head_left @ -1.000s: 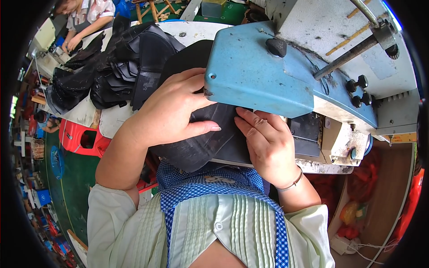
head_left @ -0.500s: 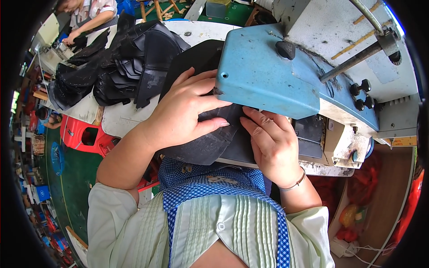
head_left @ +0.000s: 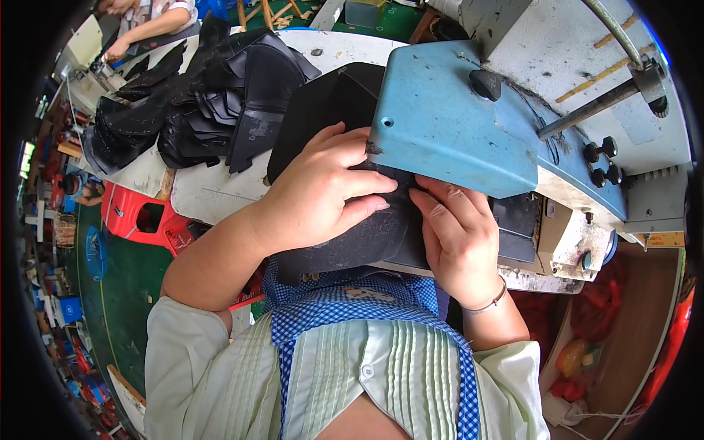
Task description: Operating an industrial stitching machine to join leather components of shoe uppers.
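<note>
A flat black sheet piece (head_left: 341,251), leather-like, lies under the head of a blue machine (head_left: 451,121), its near edge overhanging toward my apron. My left hand (head_left: 319,191) rests on it with fingers stretched out and apart, thumb and index tips near each other on the surface. Opposite, my right hand (head_left: 462,238) has its fingers close together, bent onto the right part of the piece. The machine's housing covers some fingertips of both hands and the spot where it works on the piece.
Left of the machine, a heap of black cut pieces (head_left: 235,92) lies on the white table (head_left: 213,194). A red plastic stool (head_left: 125,213) stands beside the table. Farther back left, another person's arm (head_left: 158,29) reaches to a machine. A wooden compartment (head_left: 645,308) is at right.
The black piece has shifted and turned under the machine, its near edge now reaching farther left. My left thumb and index finger have drawn closer together. The whole view has shifted slightly.
</note>
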{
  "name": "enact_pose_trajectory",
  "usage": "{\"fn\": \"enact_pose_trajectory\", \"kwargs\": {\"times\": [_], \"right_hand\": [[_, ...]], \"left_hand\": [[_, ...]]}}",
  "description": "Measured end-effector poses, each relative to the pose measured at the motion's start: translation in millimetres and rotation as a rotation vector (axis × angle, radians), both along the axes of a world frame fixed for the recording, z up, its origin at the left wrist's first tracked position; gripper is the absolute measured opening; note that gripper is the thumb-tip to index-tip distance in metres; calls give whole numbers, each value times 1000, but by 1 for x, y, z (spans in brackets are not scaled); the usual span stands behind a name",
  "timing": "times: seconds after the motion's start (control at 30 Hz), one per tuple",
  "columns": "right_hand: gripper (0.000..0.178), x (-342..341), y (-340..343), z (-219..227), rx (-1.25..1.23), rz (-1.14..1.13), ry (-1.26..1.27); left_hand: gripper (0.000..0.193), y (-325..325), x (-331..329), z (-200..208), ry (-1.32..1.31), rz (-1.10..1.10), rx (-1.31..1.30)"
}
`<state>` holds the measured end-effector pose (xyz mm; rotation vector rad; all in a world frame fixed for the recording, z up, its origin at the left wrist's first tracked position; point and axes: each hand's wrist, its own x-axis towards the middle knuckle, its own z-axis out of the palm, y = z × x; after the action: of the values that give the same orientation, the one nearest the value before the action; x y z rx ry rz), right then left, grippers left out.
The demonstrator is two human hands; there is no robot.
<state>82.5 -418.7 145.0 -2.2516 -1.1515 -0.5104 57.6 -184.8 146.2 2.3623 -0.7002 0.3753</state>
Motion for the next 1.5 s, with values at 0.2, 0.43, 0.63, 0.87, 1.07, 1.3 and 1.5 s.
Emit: {"fn": "enact_pose_trajectory", "kwargs": {"times": [0.2,0.43,0.63,0.87,1.07,1.3,1.5], "right_hand": [[32,-1,2,1,-45,-41,-58],[37,-1,2,0,-60,-68,-13],[41,-2,2,-1,-79,-75,23],[42,-1,3,-2,-94,-84,15],[46,-1,4,2,-129,-92,9],[50,0,3,-1,-109,-84,24],[48,0,1,-2,-95,-77,35]], "left_hand": [[18,-5,3,-5,-50,20,15],[39,-8,6,-3,-27,40,64],[51,-6,11,-7,-50,45,77],[52,-2,20,-11,-90,58,103],[51,-1,27,-11,-140,92,105],[64,2,36,-9,-198,124,102],[54,10,44,-4,-108,151,147]]}}
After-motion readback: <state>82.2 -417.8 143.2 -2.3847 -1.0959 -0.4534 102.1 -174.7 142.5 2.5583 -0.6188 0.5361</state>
